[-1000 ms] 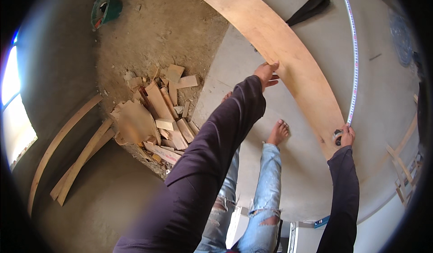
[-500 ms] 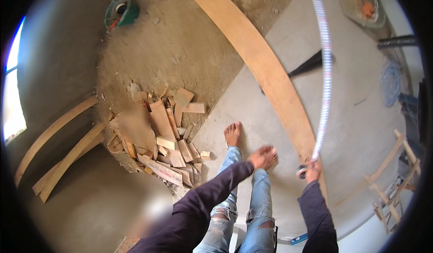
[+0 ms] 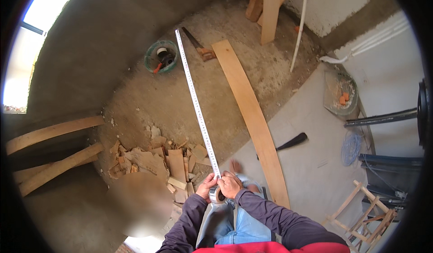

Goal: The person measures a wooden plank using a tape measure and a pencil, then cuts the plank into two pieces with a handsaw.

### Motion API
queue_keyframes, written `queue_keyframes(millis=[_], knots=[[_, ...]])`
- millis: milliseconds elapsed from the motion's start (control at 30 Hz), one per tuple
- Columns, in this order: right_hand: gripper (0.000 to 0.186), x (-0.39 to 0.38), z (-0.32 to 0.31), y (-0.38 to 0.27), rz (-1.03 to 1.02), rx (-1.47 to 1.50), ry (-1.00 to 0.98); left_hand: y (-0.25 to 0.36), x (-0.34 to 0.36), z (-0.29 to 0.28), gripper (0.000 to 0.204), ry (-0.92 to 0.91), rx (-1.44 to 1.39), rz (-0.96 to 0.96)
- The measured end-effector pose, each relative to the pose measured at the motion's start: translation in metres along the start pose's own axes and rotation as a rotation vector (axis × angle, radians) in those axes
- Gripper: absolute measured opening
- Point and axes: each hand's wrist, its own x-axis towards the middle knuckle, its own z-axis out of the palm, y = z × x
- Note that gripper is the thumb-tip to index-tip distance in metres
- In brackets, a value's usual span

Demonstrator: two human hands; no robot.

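Observation:
Low in the view, both my hands are together on a tape measure [image 3: 218,197]. My left hand [image 3: 205,187] grips the side of the case, and my right hand [image 3: 231,186] holds it at the blade's base. The white blade [image 3: 196,104] extends far forward over the floor in a straight line. To its right lies a long wooden plank [image 3: 243,95] on the floor, with a dark tapered item [image 3: 295,140] beside it. A handsaw [image 3: 206,53] lies near the blade's far end. My legs and a bare foot are behind and just past my hands.
Wood scraps [image 3: 185,165] lie at lower left, curved strips [image 3: 54,129] at left. A bucket [image 3: 149,53] holds tools. Boards [image 3: 270,13] and a white pipe [image 3: 300,36] stand behind. At right are a tub [image 3: 333,102], black pipes [image 3: 379,118], cable [image 3: 349,147] and a wooden frame [image 3: 374,208].
My left hand has left the plank and joined my right on the tape measure. The extended blade has swung from the right to straight ahead. The view now reaches farther into the room.

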Motion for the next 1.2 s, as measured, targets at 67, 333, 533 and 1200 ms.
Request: queue_keyframes(millis=[67,333,533,1200], knots=[[0.028,0.048,-0.002,-0.010,-0.124,-0.150,-0.068,0.051,0.011,-0.001,0.026,0.002,-0.024,-0.016],[0.020,0.425,-0.067,0.067,0.152,0.040,-0.554,0.211,0.129,-0.035,0.012,0.146,0.132,0.031],[0.052,0.753,-0.060,0.121,0.013,-0.589,-0.105,0.245,0.211,-0.071,0.007,0.336,0.038,-0.106],[0.056,0.633,-0.110,0.086,0.087,0.172,0.054,0.286,0.171,-0.054,0.005,0.352,0.053,-0.122]])
